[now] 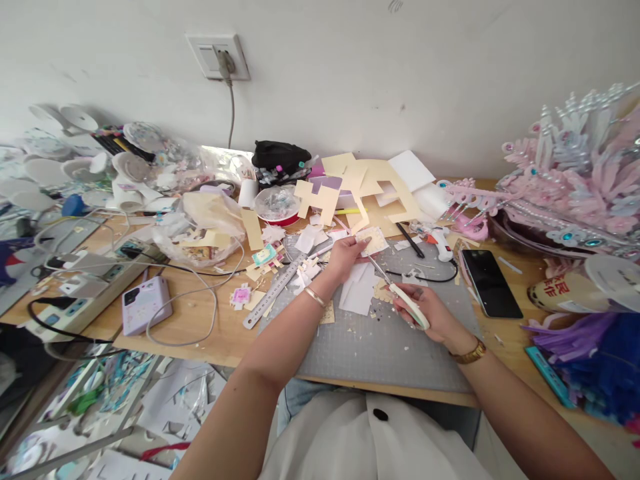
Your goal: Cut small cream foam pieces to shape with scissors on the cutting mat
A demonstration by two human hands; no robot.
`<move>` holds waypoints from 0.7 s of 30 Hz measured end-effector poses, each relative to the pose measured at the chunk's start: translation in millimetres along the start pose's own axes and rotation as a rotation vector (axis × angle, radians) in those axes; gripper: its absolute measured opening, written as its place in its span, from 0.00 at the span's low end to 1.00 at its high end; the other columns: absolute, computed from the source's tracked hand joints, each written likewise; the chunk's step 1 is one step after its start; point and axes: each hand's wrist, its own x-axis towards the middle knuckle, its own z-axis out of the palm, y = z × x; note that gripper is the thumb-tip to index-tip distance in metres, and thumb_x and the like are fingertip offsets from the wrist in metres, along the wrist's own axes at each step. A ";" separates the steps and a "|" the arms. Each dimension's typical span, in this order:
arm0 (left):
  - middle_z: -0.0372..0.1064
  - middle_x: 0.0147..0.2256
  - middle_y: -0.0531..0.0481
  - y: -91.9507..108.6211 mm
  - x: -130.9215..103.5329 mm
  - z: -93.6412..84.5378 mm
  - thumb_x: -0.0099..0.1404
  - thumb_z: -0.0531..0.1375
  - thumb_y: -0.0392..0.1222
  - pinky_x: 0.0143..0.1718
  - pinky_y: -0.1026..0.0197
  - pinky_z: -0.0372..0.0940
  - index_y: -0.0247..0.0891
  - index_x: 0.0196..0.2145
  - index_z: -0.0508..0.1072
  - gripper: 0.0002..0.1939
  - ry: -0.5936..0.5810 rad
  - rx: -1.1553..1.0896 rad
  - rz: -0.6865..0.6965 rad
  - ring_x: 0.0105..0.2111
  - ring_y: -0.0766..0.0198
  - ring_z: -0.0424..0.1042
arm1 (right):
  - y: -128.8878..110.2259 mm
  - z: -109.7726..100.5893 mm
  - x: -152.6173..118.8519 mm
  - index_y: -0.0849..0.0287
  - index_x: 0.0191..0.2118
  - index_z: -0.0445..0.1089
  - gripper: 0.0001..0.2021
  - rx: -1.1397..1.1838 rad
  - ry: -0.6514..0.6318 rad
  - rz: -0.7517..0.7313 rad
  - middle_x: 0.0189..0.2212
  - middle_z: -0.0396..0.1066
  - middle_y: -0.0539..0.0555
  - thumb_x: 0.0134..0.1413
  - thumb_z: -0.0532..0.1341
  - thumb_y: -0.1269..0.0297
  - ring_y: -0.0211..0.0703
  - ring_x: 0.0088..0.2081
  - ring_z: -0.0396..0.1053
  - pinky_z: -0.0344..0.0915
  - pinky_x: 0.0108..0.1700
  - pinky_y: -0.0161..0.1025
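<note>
Over the grey cutting mat (425, 357), my right hand (425, 310) grips a pair of scissors (411, 305) by their white handles. Their metal blades point away to the upper left and reach the lower edge of a small cream paper piece (374, 243). Fingers of my left hand (346, 257) pinch that piece at its left side. White paper (357, 290) and cream offcuts lie just below my left hand. A steel ruler (270, 293) rests slantwise to its left.
Cut cream card sheets (375, 193), a black pen (410, 240) and a glue gun (441, 244) lie behind my hands. At right are a phone (491, 283), a drink cup (575, 287) and pink decorations (580, 180). Cables and a power strip (85, 293) occupy the left.
</note>
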 end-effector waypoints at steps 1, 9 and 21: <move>0.77 0.33 0.47 0.0 0.0 0.0 0.53 0.70 0.43 0.41 0.54 0.72 0.32 0.31 0.77 0.12 0.001 -0.001 0.000 0.32 0.61 0.77 | 0.1 0.2 0.1 0.62 0.38 0.76 0.26 0.002 0.000 -0.002 0.18 0.65 0.45 0.29 0.75 0.57 0.28 0.13 0.55 0.48 0.13 0.29; 0.76 0.30 0.48 1.9 -2.5 2.3 0.51 0.71 0.43 0.41 0.55 0.72 0.32 0.28 0.76 0.12 -0.005 -0.035 -0.003 0.31 0.61 0.77 | 1.1 0.2 0.3 0.62 0.39 0.75 0.27 -0.003 0.000 0.002 0.18 0.67 0.45 0.27 0.76 0.58 0.28 0.13 0.56 0.49 0.13 0.29; 0.77 0.33 0.47 3.0 -2.5 1.2 0.53 0.71 0.43 0.40 0.55 0.73 0.33 0.31 0.77 0.12 0.005 -0.027 0.009 0.32 0.60 0.77 | -3.6 2.5 -6.3 0.61 0.37 0.72 0.24 -0.046 0.010 -0.039 0.17 0.67 0.45 0.31 0.73 0.55 0.29 0.12 0.56 0.49 0.12 0.28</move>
